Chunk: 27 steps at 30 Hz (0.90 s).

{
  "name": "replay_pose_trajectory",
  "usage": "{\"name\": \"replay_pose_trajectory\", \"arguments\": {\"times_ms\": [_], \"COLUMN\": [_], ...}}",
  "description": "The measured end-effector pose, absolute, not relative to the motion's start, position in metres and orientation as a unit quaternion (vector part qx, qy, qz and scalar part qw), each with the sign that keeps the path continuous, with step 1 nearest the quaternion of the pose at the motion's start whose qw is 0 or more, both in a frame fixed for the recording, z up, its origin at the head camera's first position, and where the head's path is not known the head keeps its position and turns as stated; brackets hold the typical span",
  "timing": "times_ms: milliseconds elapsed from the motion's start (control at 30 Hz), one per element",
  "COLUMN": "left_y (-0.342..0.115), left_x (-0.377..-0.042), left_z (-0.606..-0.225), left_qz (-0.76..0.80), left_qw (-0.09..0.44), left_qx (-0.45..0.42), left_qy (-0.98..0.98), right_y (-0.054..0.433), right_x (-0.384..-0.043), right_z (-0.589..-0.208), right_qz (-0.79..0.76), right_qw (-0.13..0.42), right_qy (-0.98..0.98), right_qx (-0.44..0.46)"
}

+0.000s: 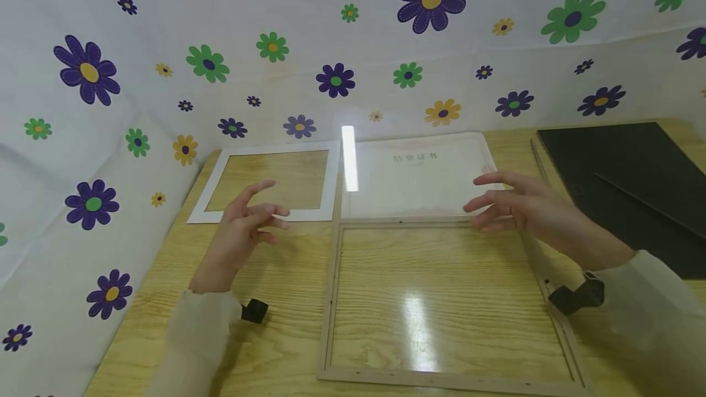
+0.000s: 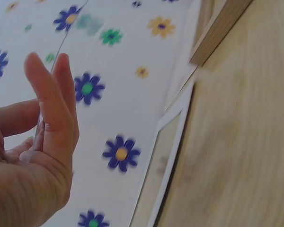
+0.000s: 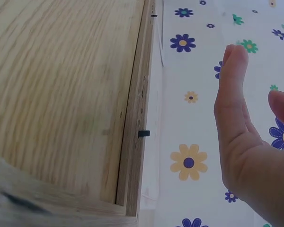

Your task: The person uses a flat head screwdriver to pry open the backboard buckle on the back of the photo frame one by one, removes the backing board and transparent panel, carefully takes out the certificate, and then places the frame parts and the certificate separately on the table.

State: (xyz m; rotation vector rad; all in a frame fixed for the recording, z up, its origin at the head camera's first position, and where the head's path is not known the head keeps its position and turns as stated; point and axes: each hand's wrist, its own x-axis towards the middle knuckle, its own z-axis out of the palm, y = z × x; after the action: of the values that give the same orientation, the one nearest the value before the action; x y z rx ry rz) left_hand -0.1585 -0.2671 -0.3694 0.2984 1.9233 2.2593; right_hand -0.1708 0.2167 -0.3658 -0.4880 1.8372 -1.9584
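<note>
Between the hands is a clear sheet [image 1: 350,158], made visible in the head view by a sharp white light reflection. My left hand [image 1: 242,219] grips its left side; in the left wrist view its thin edge runs through the fingers. At the opposite side my right hand [image 1: 518,204] holds it with bent fingers, over the frame's top right corner. Below lies an empty wooden picture frame [image 1: 330,299], flat on the table. Behind the frame is a white certificate [image 1: 419,185] with gold characters. A white mat border [image 1: 329,182] lies behind the left hand.
On the right lies a black backing panel [image 1: 618,152] with a thin dark strip across it. The wood-grain table [image 1: 287,336] meets a white flower-print cloth [image 1: 231,11] at the back and left. Small dark tabs [image 3: 144,133] stick out from the frame.
</note>
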Motion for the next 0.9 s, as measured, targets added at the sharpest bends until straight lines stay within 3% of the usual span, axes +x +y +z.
{"name": "replay_pose_trajectory", "arguments": {"times_ms": [267,533,900], "left_y": [-0.340,-0.397,-0.424], "left_x": [-0.165,-0.164,-0.181], "left_z": [-0.368,-0.371,-0.375], "left_qz": [0.824,0.853,0.807], "left_qw": [0.043,0.072,0.105], "left_qx": [-0.002,-0.052,-0.110], "left_qy": [0.565,0.515,0.570], "right_y": [0.230,0.241,0.249], "right_x": [-0.170,-0.169,-0.167], "right_z": [-0.373,-0.378,-0.383], "right_qz": [-0.696,-0.712,-0.714], "right_qw": [0.204,0.196,0.195], "right_qy": [0.665,0.650,0.657], "right_qx": [-0.182,-0.175,-0.143]}}
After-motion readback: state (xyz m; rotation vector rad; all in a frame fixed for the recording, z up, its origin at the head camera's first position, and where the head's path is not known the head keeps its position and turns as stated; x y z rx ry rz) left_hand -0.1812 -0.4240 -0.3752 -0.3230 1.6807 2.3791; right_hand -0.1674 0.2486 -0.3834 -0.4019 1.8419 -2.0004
